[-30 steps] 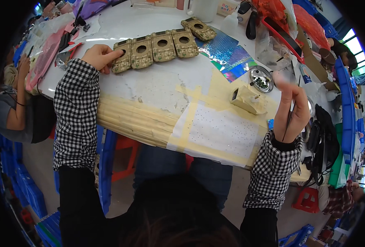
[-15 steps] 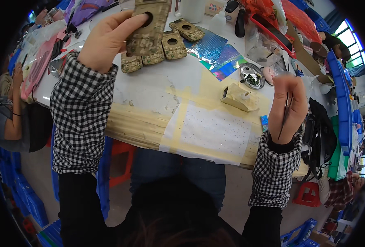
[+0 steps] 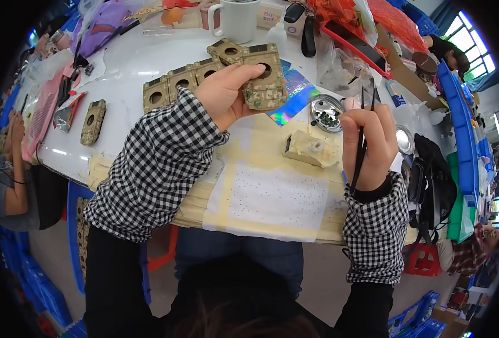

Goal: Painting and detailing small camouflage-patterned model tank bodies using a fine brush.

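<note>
Pinching camouflage shell (image 3: 265,93), left grip (image 3: 222,96) inside table edge (image 3: 192,214), roomy tabletop (image 3: 126,69) farther left; right grip (image 3: 373,138) closed around tweezers (image 3: 360,151)

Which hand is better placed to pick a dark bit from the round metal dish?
Probably the right hand: it holds tweezers and is close beside the round metal dish with its dark bits. The left hand is farther away and occupied, gripping a camouflage-patterned shell.

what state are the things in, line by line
Camo shell, held in left hand
Tweezers, held in right hand, tips apart
Dish, uncovered, dark green bits inside
Shell row, lying side by side
Lone shell, lying flat
Dotted sheet, lying flat
Taped block, set down
Mug, upright
Small bottle, upright
</note>
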Tool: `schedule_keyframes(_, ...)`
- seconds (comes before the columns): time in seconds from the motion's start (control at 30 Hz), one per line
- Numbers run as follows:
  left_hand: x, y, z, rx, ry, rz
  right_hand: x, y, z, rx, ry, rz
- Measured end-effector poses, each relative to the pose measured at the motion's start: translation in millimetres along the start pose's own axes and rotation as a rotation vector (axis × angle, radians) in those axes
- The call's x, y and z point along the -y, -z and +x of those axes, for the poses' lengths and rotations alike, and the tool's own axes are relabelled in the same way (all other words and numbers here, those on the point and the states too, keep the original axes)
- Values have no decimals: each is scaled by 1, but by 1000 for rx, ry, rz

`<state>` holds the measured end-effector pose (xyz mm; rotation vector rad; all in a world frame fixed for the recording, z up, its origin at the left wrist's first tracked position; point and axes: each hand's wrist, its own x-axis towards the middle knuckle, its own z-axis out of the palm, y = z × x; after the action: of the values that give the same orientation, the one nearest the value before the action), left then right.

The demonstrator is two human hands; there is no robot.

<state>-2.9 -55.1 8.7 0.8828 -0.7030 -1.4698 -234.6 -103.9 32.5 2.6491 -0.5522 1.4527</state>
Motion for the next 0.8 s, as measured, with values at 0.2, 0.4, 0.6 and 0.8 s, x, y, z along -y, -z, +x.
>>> schedule_keyframes(0.2,3,2,-5,7,42,-52,3,2,5,54,43,52)
schedule_keyframes(0.4,5,-3,-5,64,39,-172,-1,3,1,62,24,93)
schedule_keyframes(0.6,7,-2,-5,75,-44,-209,-4,9,4,166,-100,140)
schedule_keyframes(0.8,12,3,-3,108,-22,-240,-5,13,6,234,-1,175)
